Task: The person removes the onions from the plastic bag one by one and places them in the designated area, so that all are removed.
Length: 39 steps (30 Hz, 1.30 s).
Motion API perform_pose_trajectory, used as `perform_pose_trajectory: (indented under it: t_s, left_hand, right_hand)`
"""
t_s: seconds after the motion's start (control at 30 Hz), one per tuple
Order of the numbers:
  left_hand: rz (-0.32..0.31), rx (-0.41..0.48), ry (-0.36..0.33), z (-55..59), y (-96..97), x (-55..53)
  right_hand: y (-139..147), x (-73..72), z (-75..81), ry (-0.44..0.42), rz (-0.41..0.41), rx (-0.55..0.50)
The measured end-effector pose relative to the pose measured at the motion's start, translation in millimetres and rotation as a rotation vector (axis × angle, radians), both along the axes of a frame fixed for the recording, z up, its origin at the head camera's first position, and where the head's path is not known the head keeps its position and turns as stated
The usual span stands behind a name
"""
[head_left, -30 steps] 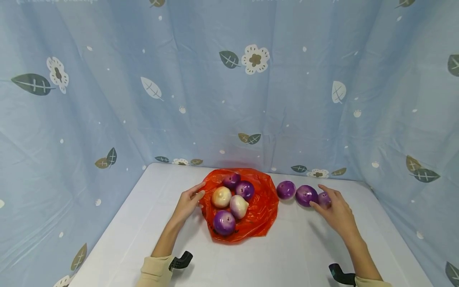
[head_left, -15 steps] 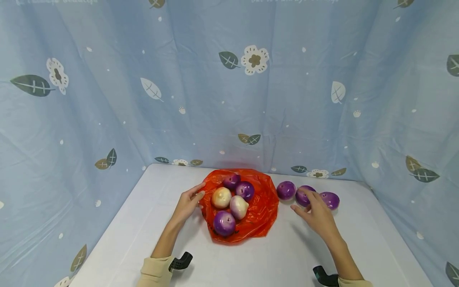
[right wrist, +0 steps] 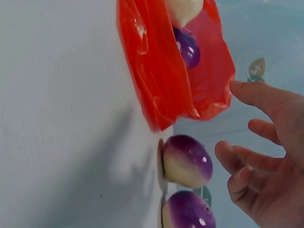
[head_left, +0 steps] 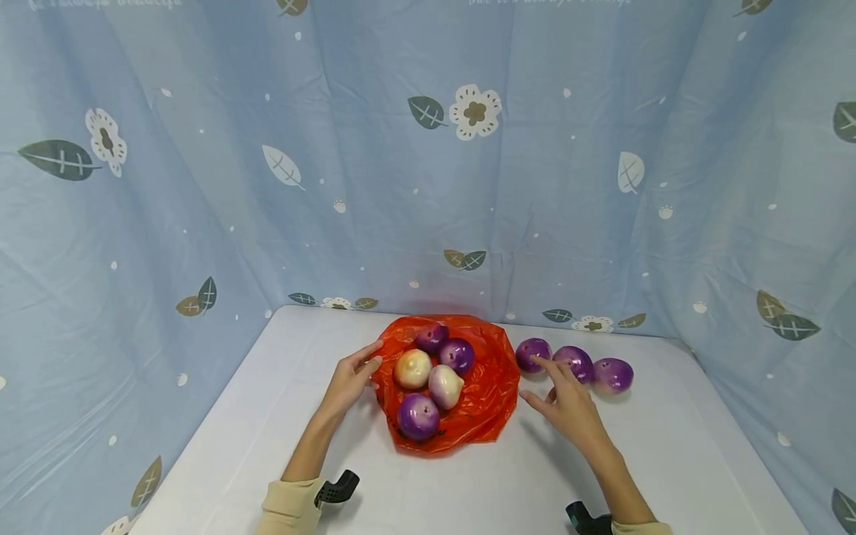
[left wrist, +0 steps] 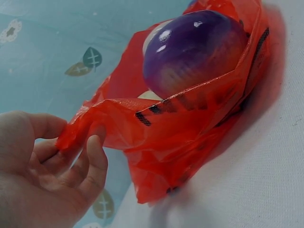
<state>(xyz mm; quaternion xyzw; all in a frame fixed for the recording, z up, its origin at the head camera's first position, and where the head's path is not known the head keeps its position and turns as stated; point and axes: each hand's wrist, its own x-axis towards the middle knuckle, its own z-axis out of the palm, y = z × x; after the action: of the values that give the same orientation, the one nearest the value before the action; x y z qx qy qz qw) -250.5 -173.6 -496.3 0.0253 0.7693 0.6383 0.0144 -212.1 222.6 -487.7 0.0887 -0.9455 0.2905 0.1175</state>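
A red plastic bag (head_left: 484,394) lies spread open on the white table, with several glossy onions inside: purple ones such as this purple onion (head_left: 418,416) and paler ones such as this white onion (head_left: 445,385). My left hand (head_left: 348,380) pinches the bag's left edge, and in the left wrist view the film runs between thumb and fingers. My right hand (head_left: 570,409) hovers with parted fingers over the table right of the bag. Its fingertips overlap the nearest loose purple onion (head_left: 532,352) in the head view; in the right wrist view a gap shows between them.
Two more loose onions, a middle purple onion (head_left: 576,362) and an outer purple onion (head_left: 613,376), stand in a row to the right. A blue patterned curtain (head_left: 374,186) hangs behind the white table (head_left: 468,498).
My right hand has moved left along the row, from the outer onion past the middle one to the onion nearest the bag. The left hand and bag have stayed put.
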Motion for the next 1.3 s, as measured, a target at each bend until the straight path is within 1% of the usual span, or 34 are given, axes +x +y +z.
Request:
perform_pose_trajectory:
  t_s: [0.27,0.37,0.5,0.73,0.83,0.87,0.9,1.03,1.07,1.1,1.3]
  left_hand:
    - [0.002,0.016,0.022,-2.2,0.8,-1.3]
    - [-0.004,0.016,0.031,-3.1,0.7,-1.8]
    - [-0.004,0.012,0.031,-3.6,0.6,-2.6]
    - [0.006,0.007,0.008,-2.7,0.9,-1.6]
    - [0.002,0.009,0.002,-1.3,0.8,-0.7]
    - [-0.003,0.011,-0.003,2.7,1.2,1.1]
    - [-0.004,0.012,-0.003,2.8,1.1,1.1]
    - [-0.004,0.009,-0.012,1.9,1.0,-0.3]
    - [-0.004,0.005,-0.005,1.4,1.1,-0.2]
    - [0.001,0.004,0.001,-2.7,0.7,-2.0]
    - [-0.002,-0.002,-0.002,-3.2,1.7,-1.6]
  right_hand:
    - [-15.5,-0.6,-5.0,0.078,0.063,-0.028]
    - [-22.4,-0.9,-6.1,0.086,0.085,-0.037]
    - [-33.6,-1.8,-7.0,0.069,0.100,-0.026]
    - [-53.5,-2.2,-10.0,0.021,0.121,-0.021]
    - [-60.4,-1.5,-10.5,-0.013,0.126,-0.028]
    - [-62.5,-1.4,-10.3,-0.019,0.131,-0.030]
    - [-64.6,-1.7,-10.2,-0.022,0.135,-0.029]
    - [-73.0,-3.1,-8.7,-0.029,0.158,-0.027]
    - [-75.3,-3.2,-8.2,-0.035,0.163,-0.030]
    - [-77.6,-3.2,-8.0,-0.043,0.165,-0.031]
    - [-91.2,-3.0,-10.8,-0.062,0.190,-0.045]
